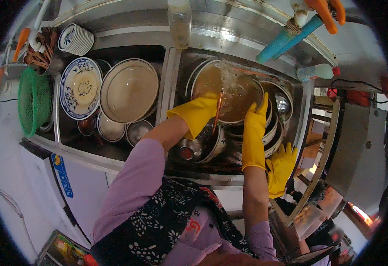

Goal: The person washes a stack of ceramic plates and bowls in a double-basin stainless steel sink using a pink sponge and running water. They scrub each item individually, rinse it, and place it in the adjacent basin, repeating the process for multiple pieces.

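My left hand (207,104), in a yellow rubber glove, reaches over the near left side of a large round bowl (195,78) in the right sink basin; its fingertips dip into the cloudy water. A reddish-brown chopstick-like stick (218,111) stands beside that hand. Gloved in yellow too, my right hand (257,123) is at the bowl's right rim, thumb and fingers near the edge. Whether it grips the rim is not clear. Water splashes at the bowl's far side. Stacked bowls (273,141) sit under and beside it, and a metal bowl (190,148) lies nearer me.
The left basin holds a blue-patterned plate (81,88), a large bowl (129,89) and several small bowls. Stacked small dishes (76,40) and a green basket (31,99) stand left. Another yellow glove (282,169) hangs over the right front edge. A bottle (317,72) lies at right.
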`<state>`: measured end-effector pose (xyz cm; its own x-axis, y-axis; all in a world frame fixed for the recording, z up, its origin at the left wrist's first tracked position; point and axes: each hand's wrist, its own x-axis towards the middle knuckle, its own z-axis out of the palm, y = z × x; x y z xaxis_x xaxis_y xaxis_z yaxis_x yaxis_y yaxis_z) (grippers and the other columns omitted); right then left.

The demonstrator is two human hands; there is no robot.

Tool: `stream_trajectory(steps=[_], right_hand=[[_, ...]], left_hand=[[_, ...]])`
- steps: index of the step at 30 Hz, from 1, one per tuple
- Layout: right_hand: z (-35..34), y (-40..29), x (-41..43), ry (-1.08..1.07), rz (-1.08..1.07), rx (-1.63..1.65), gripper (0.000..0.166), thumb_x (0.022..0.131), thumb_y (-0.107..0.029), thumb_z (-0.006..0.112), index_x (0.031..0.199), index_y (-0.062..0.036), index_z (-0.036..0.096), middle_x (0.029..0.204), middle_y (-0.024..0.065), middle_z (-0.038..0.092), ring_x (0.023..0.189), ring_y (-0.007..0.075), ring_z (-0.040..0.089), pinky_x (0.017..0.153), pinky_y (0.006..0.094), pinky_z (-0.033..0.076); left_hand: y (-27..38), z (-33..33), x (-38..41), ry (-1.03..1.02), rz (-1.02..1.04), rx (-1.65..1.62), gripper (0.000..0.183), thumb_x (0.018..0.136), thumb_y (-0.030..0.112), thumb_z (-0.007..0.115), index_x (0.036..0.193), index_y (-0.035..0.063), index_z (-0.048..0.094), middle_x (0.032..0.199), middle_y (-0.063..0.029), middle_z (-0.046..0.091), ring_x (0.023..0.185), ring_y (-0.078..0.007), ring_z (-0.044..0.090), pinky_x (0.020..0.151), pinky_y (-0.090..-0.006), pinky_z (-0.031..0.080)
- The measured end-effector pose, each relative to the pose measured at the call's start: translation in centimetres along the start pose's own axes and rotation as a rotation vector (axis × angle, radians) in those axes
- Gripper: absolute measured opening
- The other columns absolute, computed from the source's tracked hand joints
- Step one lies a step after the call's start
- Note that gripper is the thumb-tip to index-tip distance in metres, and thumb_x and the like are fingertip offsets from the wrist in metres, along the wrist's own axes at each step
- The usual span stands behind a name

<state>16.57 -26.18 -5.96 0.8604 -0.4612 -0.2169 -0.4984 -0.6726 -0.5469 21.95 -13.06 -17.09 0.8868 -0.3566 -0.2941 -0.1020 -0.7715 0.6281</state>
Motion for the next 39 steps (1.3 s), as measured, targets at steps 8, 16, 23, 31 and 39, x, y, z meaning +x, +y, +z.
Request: stream_trajectory(steps=[8, 16, 23, 31, 39], right_hand=[[1.2, 0.3, -1.0, 0.040, 0.029, 0.010, 0.060, 0.099, -0.026, 0.049, 0.154, -0.0166, 0.027, 0.152, 0.0164, 0.042, 0.127, 0.0410, 0.051, 0.103, 0.0432, 0.043], [3.1, 2.6, 0.0, 0.198, -0.179, 0.059, 0.064, 0.098, -0.026, 0.050, 0.154, -0.0080, 0.025, 0.153, 0.0191, 0.037, 0.137, 0.0387, 0.040, 0.113, 0.0403, 0.035], [3.8, 4.4, 0.1, 0.126, -0.117, 0.375, 0.077, 0.088, -0.040, 0.064, 0.148, -0.0016, 0.035, 0.139, 0.0295, 0.049, 0.125, 0.0460, 0.050, 0.106, 0.0450, 0.042], [-5.7, 5.5, -9.5, -0.048, -0.151, 0.829, 0.046, 0.098, -0.025, 0.058, 0.140, -0.0068, 0.050, 0.134, 0.0147, 0.060, 0.125, 0.0247, 0.056, 0.104, 0.0326, 0.042], [-9.6, 13.2, -15.6, 0.004, -0.082, 0.898, 0.035, 0.101, -0.018, 0.056, 0.132, -0.0018, 0.057, 0.128, 0.0085, 0.064, 0.119, 0.0154, 0.058, 0.104, 0.0267, 0.041]], left_hand=[[-2.3, -6.1, -0.6, -0.208, -0.166, -0.687, 0.029, 0.091, 0.036, 0.055, 0.096, 0.0091, 0.066, 0.087, -0.0189, 0.065, 0.074, -0.0281, 0.063, 0.062, -0.0424, 0.049], [2.2, -14.4, -1.3, 0.398, 0.473, -0.811, 0.038, 0.097, 0.040, 0.045, 0.080, 0.0086, 0.059, 0.064, -0.0111, 0.056, 0.053, -0.0266, 0.054, 0.048, -0.0387, 0.043], [6.7, -11.9, -1.0, -0.214, 0.232, -1.106, 0.044, 0.102, 0.046, 0.035, 0.070, 0.0167, 0.042, 0.061, -0.0019, 0.038, 0.047, -0.0197, 0.037, 0.042, -0.0348, 0.030], [1.4, 1.3, -1.8, -0.066, 0.132, -0.252, 0.035, 0.102, 0.045, 0.037, 0.083, 0.0168, 0.044, 0.076, -0.0039, 0.040, 0.062, -0.0219, 0.038, 0.054, -0.0357, 0.031], [-3.0, 1.4, -3.0, -0.099, -0.001, -0.045, 0.029, 0.101, 0.044, 0.039, 0.095, 0.0169, 0.046, 0.091, -0.0059, 0.042, 0.077, -0.0242, 0.040, 0.066, -0.0365, 0.032]])
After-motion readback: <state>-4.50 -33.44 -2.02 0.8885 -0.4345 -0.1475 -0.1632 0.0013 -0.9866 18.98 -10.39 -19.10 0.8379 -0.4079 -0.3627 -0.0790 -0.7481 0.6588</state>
